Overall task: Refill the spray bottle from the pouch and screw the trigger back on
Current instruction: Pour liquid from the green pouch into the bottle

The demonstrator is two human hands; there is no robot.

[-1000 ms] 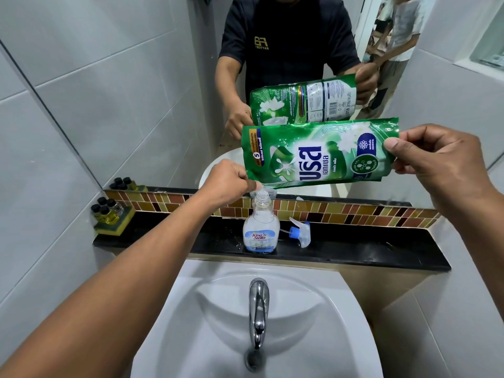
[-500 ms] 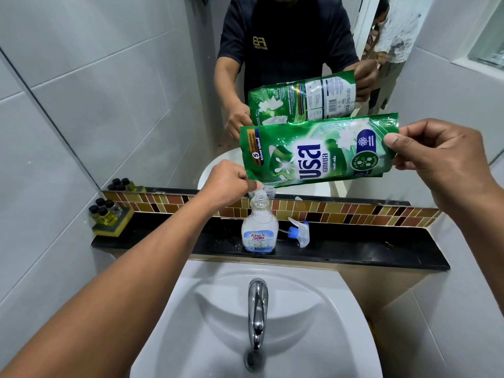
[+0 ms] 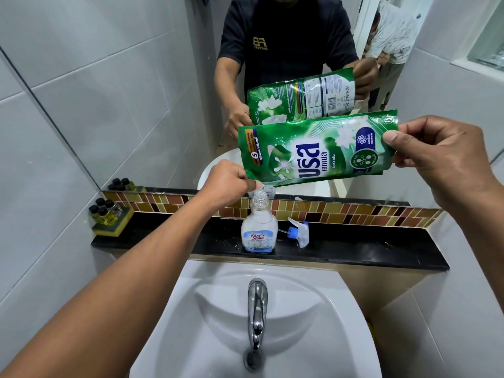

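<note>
Both hands grip green pouch (image 3: pixel 316 154) sideways, left hand (image 3: pixel 226 184) pinching its low corner just above open spray bottle (image 3: pixel 259 227), right hand (image 3: pixel 436 156) pinching far end w/ trigger (image 3: pixel 298 231) loose below.

The green refill pouch (image 3: pixel 316 151), pinched between both hands, is glossy, crinkled plastic film. Below the left hand (image 3: pixel 227 184), the spray bottle (image 3: pixel 259 227) is clear smooth plastic with a paper-like label. The shelf (image 3: pixel 354 249) beneath is polished black stone; the tap (image 3: pixel 257 309) is mirror-bright chrome, the basin (image 3: pixel 313 323) glazed white ceramic.
</note>
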